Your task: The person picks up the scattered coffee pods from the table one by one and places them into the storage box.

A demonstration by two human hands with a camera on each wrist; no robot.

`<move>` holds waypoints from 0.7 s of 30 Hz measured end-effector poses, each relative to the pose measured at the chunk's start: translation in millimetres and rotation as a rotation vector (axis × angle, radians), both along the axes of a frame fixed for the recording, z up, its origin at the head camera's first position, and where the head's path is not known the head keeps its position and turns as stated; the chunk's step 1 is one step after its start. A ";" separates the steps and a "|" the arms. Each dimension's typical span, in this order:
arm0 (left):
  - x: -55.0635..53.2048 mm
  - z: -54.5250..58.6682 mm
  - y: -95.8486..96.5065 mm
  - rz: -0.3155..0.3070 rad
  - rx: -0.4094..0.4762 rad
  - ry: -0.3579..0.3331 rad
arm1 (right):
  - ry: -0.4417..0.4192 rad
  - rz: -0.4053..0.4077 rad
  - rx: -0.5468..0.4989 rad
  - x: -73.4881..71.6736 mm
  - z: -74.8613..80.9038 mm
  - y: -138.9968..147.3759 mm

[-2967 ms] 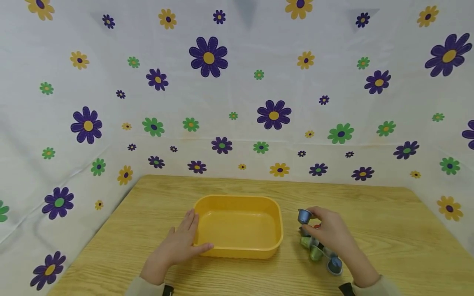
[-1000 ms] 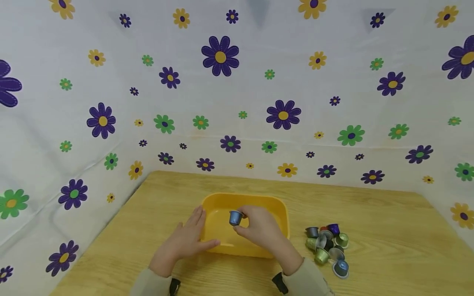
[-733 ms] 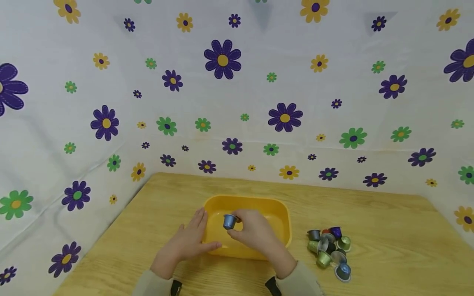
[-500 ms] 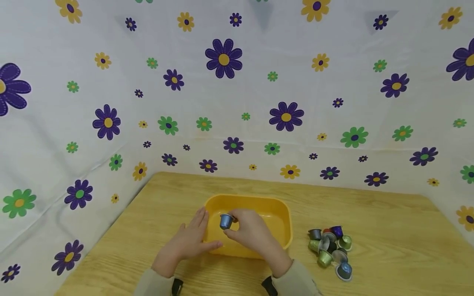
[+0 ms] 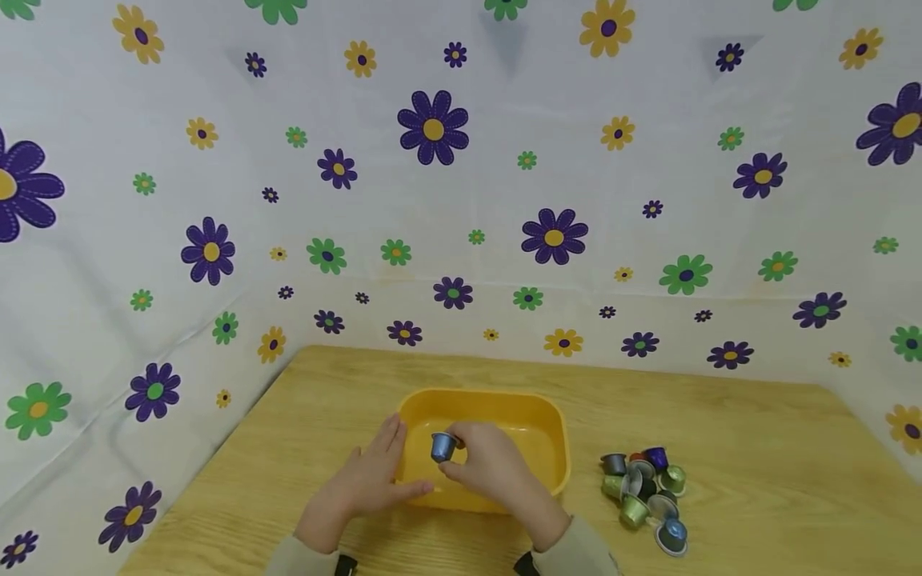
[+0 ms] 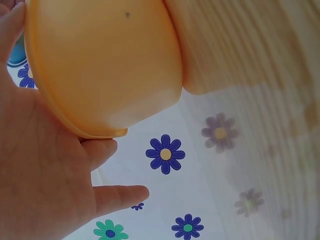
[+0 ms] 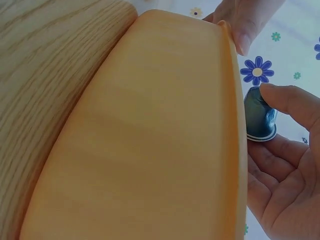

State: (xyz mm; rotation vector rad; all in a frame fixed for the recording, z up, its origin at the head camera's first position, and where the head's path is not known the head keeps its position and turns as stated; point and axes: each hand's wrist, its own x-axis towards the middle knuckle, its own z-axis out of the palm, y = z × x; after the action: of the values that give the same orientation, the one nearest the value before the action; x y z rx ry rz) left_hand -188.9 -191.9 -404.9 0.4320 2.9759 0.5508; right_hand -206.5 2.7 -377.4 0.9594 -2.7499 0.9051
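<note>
A yellow rectangular tub (image 5: 497, 506) stands on the table, and no capsule shows inside it. Over its left half, a blue coffee capsule (image 5: 442, 447) is pinched between the thumb and fingers of my right hand (image 5: 497, 468). The right wrist view shows the same capsule (image 7: 260, 116) with the thumb on its narrow end and fingers under the rim. My left hand (image 5: 360, 484) rests against the tub's left end, fingers straight along the side and thumb over the front rim. In the left wrist view, the left hand (image 6: 45, 165) touches the tub's rim (image 6: 90, 132).
To the right of the tub lies a loose pile of coffee capsules (image 5: 634, 510), green, silver, purple, black and blue. A blue one (image 5: 673, 537) sits at its near edge. The wooden table (image 5: 756, 464) ends at a flower-printed cloth (image 5: 490, 176) behind and at both sides.
My right hand has carried the blue capsule left from the pile to above the tub; over the last half second it has barely moved. My left hand keeps its place at the tub.
</note>
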 end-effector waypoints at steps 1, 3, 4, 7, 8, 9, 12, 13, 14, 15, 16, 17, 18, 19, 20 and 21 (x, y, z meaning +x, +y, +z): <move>0.3 0.1 -0.4 0.001 -0.004 -0.003 | -0.004 0.000 0.000 -0.2 -0.2 -0.2; 0.4 0.6 -0.6 -0.002 -0.004 -0.009 | -0.009 0.000 0.003 -0.3 -0.4 -0.4; 0.0 0.7 -0.5 -0.006 -0.003 -0.008 | -0.011 0.000 0.003 -0.1 -0.1 -0.3; -2.5 1.1 0.1 -0.020 -0.002 0.012 | -0.010 0.000 -0.004 0.3 1.3 -0.2; -3.4 1.2 0.3 -0.022 -0.003 0.019 | -0.009 0.000 -0.005 0.5 2.0 -0.2; -4.2 1.2 0.3 -0.025 -0.003 0.021 | -0.010 0.001 -0.006 0.7 2.6 -0.3; -4.7 1.7 -0.1 -0.021 -0.008 0.010 | -0.019 0.006 -0.010 1.4 4.0 -0.6; -4.3 1.8 -0.4 -0.018 -0.006 0.004 | -0.024 0.006 -0.014 1.6 4.2 -0.7; -3.8 1.8 -0.8 -0.015 -0.007 -0.001 | -0.028 0.007 -0.017 1.8 4.3 -0.8; -3.3 1.6 -1.2 -0.012 -0.007 -0.003 | -0.034 0.007 -0.022 2.0 4.4 -1.0; -2.8 1.2 -1.7 -0.010 -0.010 -0.002 | -0.037 0.008 -0.027 2.1 4.5 -1.1; -2.4 0.5 -2.1 -0.006 -0.013 -0.001 | -0.040 0.009 -0.032 2.2 4.5 -1.2; -1.9 0.0 -2.7 -0.004 -0.014 0.002 | -0.042 0.008 -0.034 2.3 4.4 -1.4; -1.4 -0.5 -3.2 -0.003 -0.015 0.005 | -0.044 0.009 -0.038 2.3 4.3 -1.6; -0.9 -0.9 -3.6 -0.002 -0.017 0.008 | -0.046 0.010 -0.041 2.2 3.9 -1.9; -0.5 -1.4 -4.0 0.000 -0.018 0.010 | -0.045 0.011 -0.043 2.1 3.4 -2.2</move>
State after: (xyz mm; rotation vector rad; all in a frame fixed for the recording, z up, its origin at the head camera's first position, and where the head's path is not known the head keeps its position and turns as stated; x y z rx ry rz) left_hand -189.4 -195.9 -406.3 0.4343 2.9880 0.5231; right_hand -204.3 0.5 -373.9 0.9595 -2.7528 0.9956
